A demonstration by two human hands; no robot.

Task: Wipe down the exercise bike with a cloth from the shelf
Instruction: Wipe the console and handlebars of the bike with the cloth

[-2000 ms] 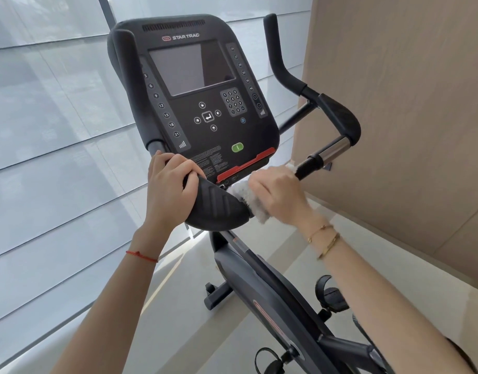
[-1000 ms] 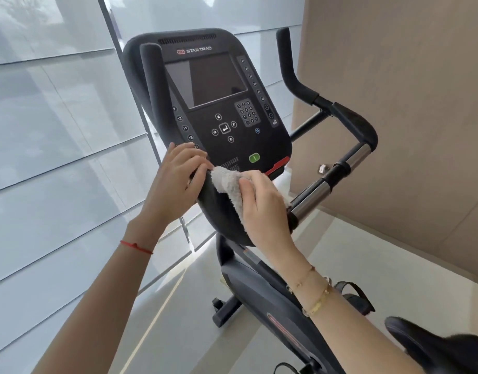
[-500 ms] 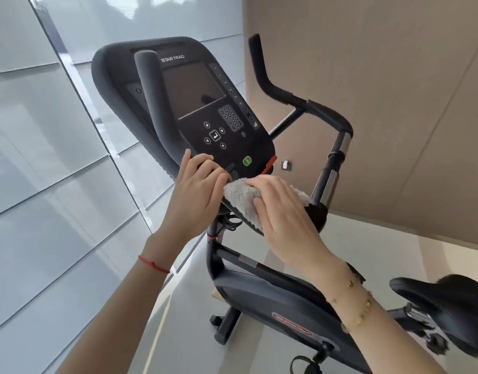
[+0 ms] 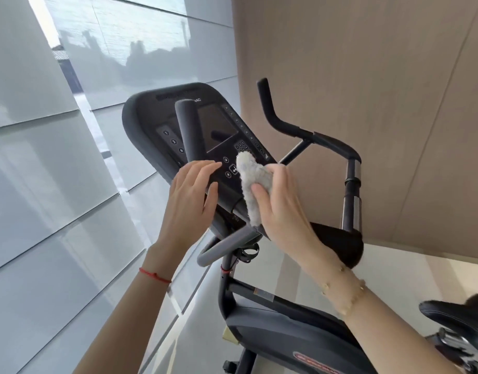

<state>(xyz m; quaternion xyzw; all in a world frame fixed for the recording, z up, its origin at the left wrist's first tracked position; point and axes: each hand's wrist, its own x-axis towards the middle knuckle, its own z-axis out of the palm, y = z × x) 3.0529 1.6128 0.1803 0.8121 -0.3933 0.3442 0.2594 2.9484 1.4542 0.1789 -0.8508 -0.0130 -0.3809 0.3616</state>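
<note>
Against the lower keypad of the console (image 4: 205,136), the cloth (image 4: 251,184) sits bunched, pinched in the right hand (image 4: 281,203) grip. The left hand (image 4: 190,201), fingers spread flat, steadies the console's edge. Wiping of the exercise bike (image 4: 286,327) looks mid-way; next seemingly the handlebar (image 4: 332,144) and saddle (image 4: 459,311).
</note>
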